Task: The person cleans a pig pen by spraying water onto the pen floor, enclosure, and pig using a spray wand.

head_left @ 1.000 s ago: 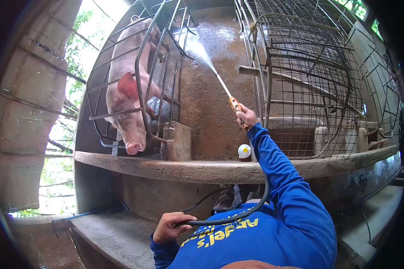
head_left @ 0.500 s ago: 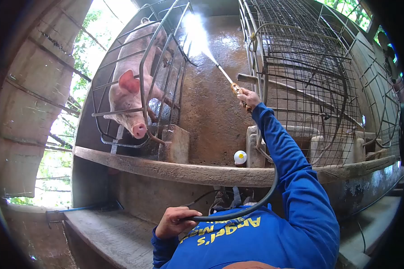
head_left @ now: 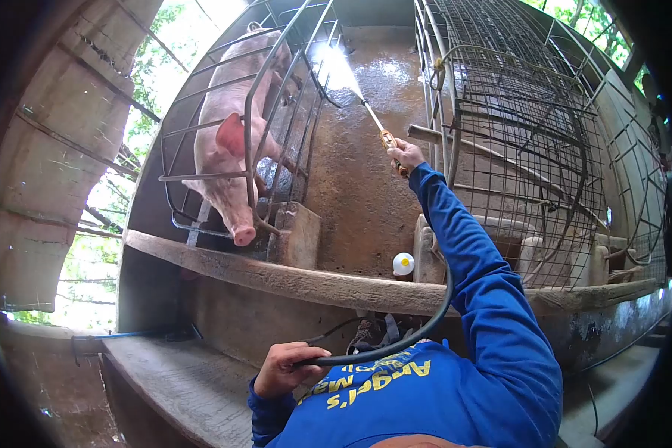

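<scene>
My right hand [head_left: 406,155], at the end of an outstretched blue sleeve, is wrapped round the grip of a pressure-washer spray gun [head_left: 387,139]. From its thin wand [head_left: 373,116] a bright white water jet [head_left: 342,72] shoots toward the far wet floor beside the left crate. In front of my chest, my left hand [head_left: 287,367] closes around a thick dark hose [head_left: 396,346], which curves up beside my right arm. A pink pig [head_left: 231,142] stands inside the barred crate [head_left: 248,123] on the left, its snout low near the front.
A mesh-covered metal crate [head_left: 523,149] stands on the right. A low concrete ledge [head_left: 336,289] crosses in front of me. On the floor behind it is a white bottle with a yellow top [head_left: 403,263], between concrete blocks [head_left: 299,235]. A concrete bench [head_left: 179,388] lies lower left.
The pig's head has dipped lower. My right hand and the spray gun have shifted slightly left and up, and the jet strikes closer to the left crate. The camera view has moved a little.
</scene>
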The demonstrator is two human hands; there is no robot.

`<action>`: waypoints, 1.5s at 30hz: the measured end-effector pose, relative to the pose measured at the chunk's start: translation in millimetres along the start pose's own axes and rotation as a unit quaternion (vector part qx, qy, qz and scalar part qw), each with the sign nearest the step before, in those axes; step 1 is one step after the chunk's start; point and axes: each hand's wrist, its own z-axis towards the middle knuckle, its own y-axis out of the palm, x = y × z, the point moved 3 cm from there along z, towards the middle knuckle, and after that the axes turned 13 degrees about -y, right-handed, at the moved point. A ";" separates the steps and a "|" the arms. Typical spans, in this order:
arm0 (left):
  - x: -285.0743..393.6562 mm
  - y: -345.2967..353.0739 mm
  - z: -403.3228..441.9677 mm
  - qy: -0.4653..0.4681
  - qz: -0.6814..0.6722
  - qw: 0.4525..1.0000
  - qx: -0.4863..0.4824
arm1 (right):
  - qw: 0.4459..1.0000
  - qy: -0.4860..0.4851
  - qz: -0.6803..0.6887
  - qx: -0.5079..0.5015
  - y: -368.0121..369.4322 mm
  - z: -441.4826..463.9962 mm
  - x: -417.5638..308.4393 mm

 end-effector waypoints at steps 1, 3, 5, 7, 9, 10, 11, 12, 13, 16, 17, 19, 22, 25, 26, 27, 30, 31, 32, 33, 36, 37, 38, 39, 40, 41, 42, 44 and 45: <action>-0.7 -2.5 0.2 0.001 0.003 1.000 0.001 | 1.000 0.001 0.002 0.002 3.0 2.0 0.2; -2.2 -7.2 0.8 -0.002 0.009 1.000 0.000 | 1.000 0.005 0.007 0.006 8.3 5.2 1.9; -4.5 -11.2 1.4 -0.005 0.006 1.000 0.000 | 1.000 -0.003 0.025 0.012 13.0 12.8 10.2; -7.7 -15.6 2.5 -0.007 -0.006 1.000 0.001 | 1.000 -0.003 0.020 0.015 17.9 17.4 11.7; -8.9 -20.1 3.2 -0.009 -0.005 1.000 0.004 | 1.000 0.004 -0.005 0.015 22.2 20.9 9.5; -9.7 -22.7 3.4 -0.010 -0.004 1.000 0.006 | 1.000 0.002 0.000 0.023 26.1 21.7 7.5; -11.0 -24.8 3.6 -0.012 -0.003 1.000 0.008 | 0.999 0.000 0.005 0.032 30.3 21.6 6.6; -12.3 -27.4 3.5 -0.014 -0.001 1.000 0.009 | 0.999 -0.002 0.011 0.040 34.0 22.8 7.2; -13.5 -29.9 3.8 -0.016 0.000 1.000 0.010 | 0.999 -0.004 0.006 0.032 37.2 26.5 9.7; -14.8 -35.8 4.6 -0.014 0.004 1.000 0.015 | 1.000 -0.011 0.002 0.015 47.2 35.3 12.6; -16.9 -37.8 4.8 -0.018 0.002 1.000 0.015 | 1.000 -0.015 0.006 0.013 50.3 37.9 13.2; -22.6 -40.0 5.1 -0.026 0.000 1.000 0.017 | 1.000 -0.014 -0.001 0.015 54.6 39.3 10.4; -27.4 -44.1 6.6 -0.020 0.005 1.000 0.020 | 1.000 -0.013 0.008 0.016 59.9 45.0 11.2; -28.2 -45.5 10.0 -0.011 0.000 1.000 0.021 | 0.999 -0.016 0.024 0.019 60.8 48.7 11.6; -28.0 -46.2 11.5 -0.010 0.010 1.000 0.022 | 0.999 -0.015 0.026 0.021 61.0 50.9 11.1; -27.5 -47.1 12.9 -0.009 0.020 0.999 0.024 | 0.999 -0.017 0.005 0.031 59.0 55.5 16.5; -26.1 -49.8 14.5 -0.008 0.038 0.999 0.028 | 0.999 -0.028 -0.004 0.032 57.5 68.2 29.0; -25.6 -50.9 15.4 -0.008 0.041 0.999 0.030 | 0.999 -0.024 -0.002 0.029 57.7 71.0 31.9; -24.2 -52.2 16.3 -0.007 0.043 0.999 0.031 | 0.999 -0.019 0.000 0.027 59.4 74.2 35.1; -22.0 -53.8 17.0 -0.007 0.045 0.998 0.032 | 1.000 -0.014 0.002 0.025 63.0 75.6 34.7; -20.6 -57.1 19.4 -0.011 0.051 0.998 0.032 | 0.999 -0.034 0.010 0.028 67.8 78.8 33.8; -21.0 -57.9 20.8 -0.013 0.053 0.998 0.031 | 0.999 -0.031 -0.022 0.022 68.7 83.1 34.4; -21.0 -58.3 22.7 -0.009 0.049 0.998 0.034 | 0.999 -0.034 -0.016 0.020 69.5 85.8 35.3; -21.5 -57.8 24.6 -0.005 0.045 0.998 0.037 | 0.999 -0.036 -0.009 0.017 70.8 87.7 34.2; -21.6 -58.5 25.9 -0.002 0.042 0.998 0.040 | 0.999 -0.039 -0.002 0.014 72.7 88.9 33.1; -21.1 -59.6 27.1 0.000 0.045 0.998 0.041 | 0.999 -0.043 0.010 0.019 73.7 89.9 31.7; -20.1 -60.9 28.0 0.001 0.047 0.998 0.042 | 0.999 -0.042 0.013 0.029 72.9 92.5 34.0; -18.9 -63.3 30.0 0.000 0.050 0.998 0.041 | 0.998 -0.041 0.019 0.047 70.3 99.1 36.8; -18.6 -64.4 31.0 -0.002 0.049 0.998 0.039 | 0.997 -0.048 0.013 0.057 67.7 105.8 42.3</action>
